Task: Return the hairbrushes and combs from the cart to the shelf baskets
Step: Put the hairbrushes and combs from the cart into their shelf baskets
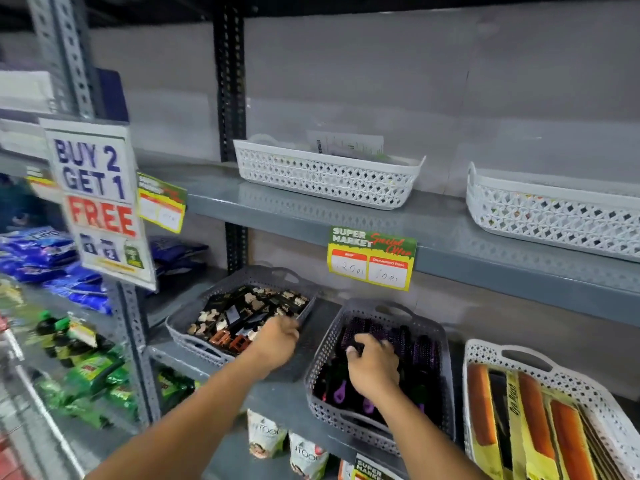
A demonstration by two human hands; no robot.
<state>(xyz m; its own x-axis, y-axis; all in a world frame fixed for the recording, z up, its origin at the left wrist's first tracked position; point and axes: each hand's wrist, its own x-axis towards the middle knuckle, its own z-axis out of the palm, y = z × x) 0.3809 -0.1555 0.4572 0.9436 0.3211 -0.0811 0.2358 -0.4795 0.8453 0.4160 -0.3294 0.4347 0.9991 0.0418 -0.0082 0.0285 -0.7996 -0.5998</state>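
Right hand [372,370] fingers curl onto the brushes [388,337] in the grey basket [446,375]; left hand [277,341] grips the clip basket [180,327] rim. Piled brushes under the fingers could slide or snag.

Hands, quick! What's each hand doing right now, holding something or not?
Left hand: gripping the rim of the grey clip basket.
Right hand: curled down among the hairbrushes; a grip cannot be told.

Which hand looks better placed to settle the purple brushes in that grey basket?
The right hand: it is already inside the grey basket on the purple brushes. The left hand is at the neighbouring clip basket.
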